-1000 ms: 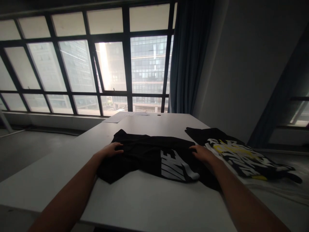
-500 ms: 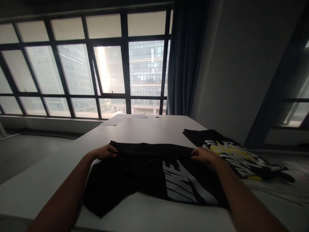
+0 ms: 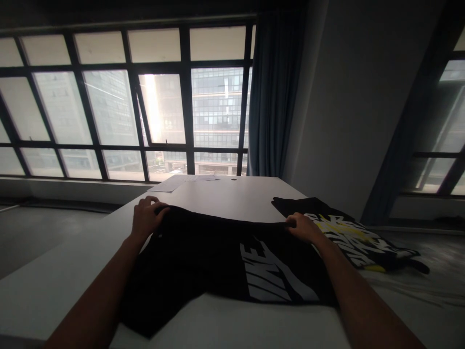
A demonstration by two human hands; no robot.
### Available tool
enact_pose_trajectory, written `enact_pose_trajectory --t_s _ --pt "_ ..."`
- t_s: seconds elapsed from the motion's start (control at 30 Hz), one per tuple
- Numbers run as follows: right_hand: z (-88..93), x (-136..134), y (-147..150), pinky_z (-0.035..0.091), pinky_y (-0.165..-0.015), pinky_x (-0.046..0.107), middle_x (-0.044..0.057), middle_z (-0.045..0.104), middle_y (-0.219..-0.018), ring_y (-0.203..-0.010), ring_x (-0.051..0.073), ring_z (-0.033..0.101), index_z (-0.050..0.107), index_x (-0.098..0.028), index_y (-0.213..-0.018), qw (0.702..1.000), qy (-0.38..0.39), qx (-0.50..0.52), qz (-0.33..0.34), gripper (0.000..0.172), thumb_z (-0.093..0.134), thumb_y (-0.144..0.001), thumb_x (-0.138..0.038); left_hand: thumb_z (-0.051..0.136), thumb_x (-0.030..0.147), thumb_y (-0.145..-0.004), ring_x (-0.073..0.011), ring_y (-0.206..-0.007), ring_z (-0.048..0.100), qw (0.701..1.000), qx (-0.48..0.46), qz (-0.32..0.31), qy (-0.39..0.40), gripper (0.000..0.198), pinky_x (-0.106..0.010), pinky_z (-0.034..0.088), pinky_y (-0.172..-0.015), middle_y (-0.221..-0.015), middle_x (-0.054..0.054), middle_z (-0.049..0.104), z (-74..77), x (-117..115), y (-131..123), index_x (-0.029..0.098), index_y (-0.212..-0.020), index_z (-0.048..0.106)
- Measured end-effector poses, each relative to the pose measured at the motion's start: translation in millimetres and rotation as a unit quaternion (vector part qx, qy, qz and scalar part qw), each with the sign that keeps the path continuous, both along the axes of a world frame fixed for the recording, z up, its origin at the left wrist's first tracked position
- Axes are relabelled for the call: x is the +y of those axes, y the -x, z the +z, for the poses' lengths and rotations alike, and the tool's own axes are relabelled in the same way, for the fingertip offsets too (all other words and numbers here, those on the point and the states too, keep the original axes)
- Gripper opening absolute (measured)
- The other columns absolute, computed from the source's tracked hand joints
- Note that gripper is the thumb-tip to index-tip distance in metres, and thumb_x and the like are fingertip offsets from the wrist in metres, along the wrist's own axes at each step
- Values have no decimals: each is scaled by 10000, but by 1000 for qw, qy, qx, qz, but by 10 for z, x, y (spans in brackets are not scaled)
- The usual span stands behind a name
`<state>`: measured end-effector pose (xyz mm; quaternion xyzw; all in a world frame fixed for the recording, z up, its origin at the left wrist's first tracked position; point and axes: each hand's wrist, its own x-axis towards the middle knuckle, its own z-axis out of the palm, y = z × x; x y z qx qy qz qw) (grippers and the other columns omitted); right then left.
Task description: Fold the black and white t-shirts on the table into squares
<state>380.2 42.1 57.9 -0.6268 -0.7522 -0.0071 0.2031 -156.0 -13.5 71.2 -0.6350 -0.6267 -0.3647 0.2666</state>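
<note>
Pinching the far hem of the black cotton T-shirt with white lettering [image 3: 225,261], your left hand [image 3: 145,215] and right hand [image 3: 300,227] each have fingers closed on cloth. It lies spread across the near edge of the white desk [image 3: 225,196], light, limp, likely to sag between grips, so hold the corners.

— What do you see of yourself here?
— Your two forearms are bare up to the frame's edge, no sleeves showing. Your left hand [image 3: 145,217] and right hand [image 3: 302,227] wear no gloves; your fingers look bare, though the light is dim.
</note>
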Motion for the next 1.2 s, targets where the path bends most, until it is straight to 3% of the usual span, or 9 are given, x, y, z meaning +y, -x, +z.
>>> enact_pose_trajectory --t_s 0.2,0.37,0.53,0.73,0.87,0.97,1.03,1.1,1.2 --pt "28 -80 24 482 -768 265 43 712 -924 -877 208 648 694 -184 -813 986 94 106 86 169 629 -658 -203 551 516 -845 -202 -781 656 986 -67 -120 99 340 -303 483 -745 -907 -16 718 52 -29 -81 253 -897 761" --pt "-86 -80 37 505 -832 275 40 748 -980 -927 213 677 733 -203 -931 964 209 116 112 259 696 -692 -294 595 577 -779 -227 -758 659 924 -113 -225 287 390 -305 497 -721 -762 -13 733 19 -4 -97 221 -833 745" --pt "-229 42 146 499 -849 284 52 758 -969 -956 224 683 761 -202 -899 986 133 79 59 209 660 -720 -241 587 569 -776 -208 -696 616 892 -115 -254 355 387 -296 477 -676 -663 4 669 -3 12 -109 200 -714 687" --pt "-252 39 164 510 -833 279 69 759 -971 -932 219 690 758 -157 -952 966 89 243 7 283 574 -794 -302 736 484 -628 -229 -791 657 844 -136 -263 447 319 -304 505 -745 -775 -3 722 -84 -24 41 213 -796 735" --pt "-20 23 -19 521 -755 285 57 760 -862 -825 216 688 765 -155 -929 943 191 260 82 288 628 -742 -325 779 469 -551 -235 -759 659 829 -91 -237 498 298 -314 520 -711 -744 16 724 10 -26 219 255 -757 760" --pt "274 169 42 511 -798 313 62 758 -848 -881 252 681 776 -169 -874 953 242 152 100 238 679 -711 -313 772 454 -574 -231 -715 660 856 -29 -181 484 265 -321 527 -695 -706 14 721 351 185 177 267 -762 773" --pt "448 300 242 468 -914 375 95 749 -976 -1015 287 649 767 -179 -962 989 130 67 12 260 632 -787 -315 738 431 -645 -251 -805 677 914 0 -75 398 257 -347 527 -776 -793 -13 746 605 405 39 274 -843 781" --pt "538 382 521 349 -1043 483 151 669 -1213 -1187 325 559 689 -179 -1187 992 -44 -7 -114 367 534 -886 -321 576 406 -828 -325 -1058 633 944 -1 -15 328 355 -467 458 -942 -1044 -107 737 737 613 -141 241 -1097 738" --pt "468 342 930 210 -1107 542 194 504 -1418 -1303 339 441 480 -151 -1425 976 -128 -84 -157 551 511 -917 -363 410 322 -936 -397 -1348 406 965 16 72 253 489 -627 277 -1061 -1377 -201 563 592 790 -368 195 -1394 525"
